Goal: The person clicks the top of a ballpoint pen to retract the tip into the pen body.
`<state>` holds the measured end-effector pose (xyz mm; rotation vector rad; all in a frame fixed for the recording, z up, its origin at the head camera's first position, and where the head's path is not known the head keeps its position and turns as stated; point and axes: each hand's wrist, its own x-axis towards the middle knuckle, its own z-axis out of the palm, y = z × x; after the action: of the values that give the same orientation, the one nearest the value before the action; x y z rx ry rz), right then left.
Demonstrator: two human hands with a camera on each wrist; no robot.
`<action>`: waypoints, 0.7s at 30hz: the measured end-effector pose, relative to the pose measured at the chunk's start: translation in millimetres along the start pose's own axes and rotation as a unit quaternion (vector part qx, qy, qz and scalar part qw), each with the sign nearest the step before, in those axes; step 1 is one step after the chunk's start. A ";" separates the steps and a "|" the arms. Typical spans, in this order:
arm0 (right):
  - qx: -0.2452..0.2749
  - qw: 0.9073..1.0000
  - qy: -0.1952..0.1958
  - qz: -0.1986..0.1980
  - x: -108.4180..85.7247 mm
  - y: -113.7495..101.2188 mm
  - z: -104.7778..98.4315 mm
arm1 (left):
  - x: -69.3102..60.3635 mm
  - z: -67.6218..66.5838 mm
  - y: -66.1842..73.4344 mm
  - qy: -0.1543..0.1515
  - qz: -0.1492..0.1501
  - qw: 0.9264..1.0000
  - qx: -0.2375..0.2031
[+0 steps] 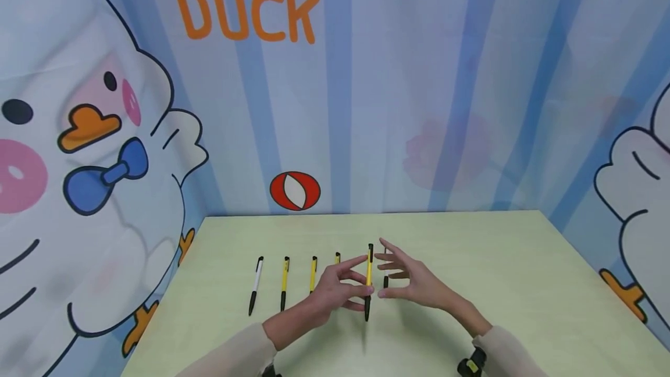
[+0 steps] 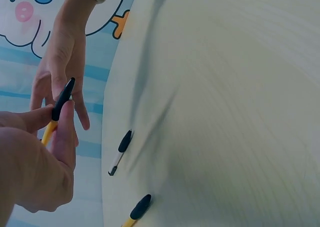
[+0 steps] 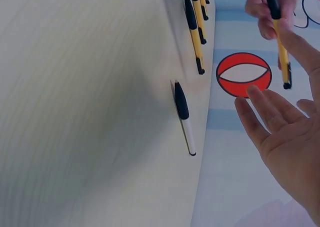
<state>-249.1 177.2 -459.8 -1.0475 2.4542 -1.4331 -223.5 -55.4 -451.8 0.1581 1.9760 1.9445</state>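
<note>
Above the table, my left hand pinches a yellow ballpoint pen with black ends between thumb and fingertips. The pen stands nearly upright, its black grip and tip downward and its clip end up. My right hand is just to the right of this pen, fingers spread and extended, gripping nothing. In the right wrist view the right hand's fingers are loosely straight near the pen's clip end; whether one touches the pen I cannot tell. Behind the right hand a white pen with a black grip lies on the table.
Left of the hands, a white pen and yellow pens lie in a spaced row on the pale table; another yellow pen is partly hidden by the left hand. A duck-print curtain stands behind the table's far edge.
</note>
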 end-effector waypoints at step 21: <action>-0.037 0.996 0.068 0.038 -41.2 24.2 -34.6 | 7.7 -17.6 -11.9 0.037 -0.013 0.999 0.018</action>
<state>-244.6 235.1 -469.9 -0.8863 2.6293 -1.4460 -234.5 -70.0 -465.2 0.0705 2.0502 1.9238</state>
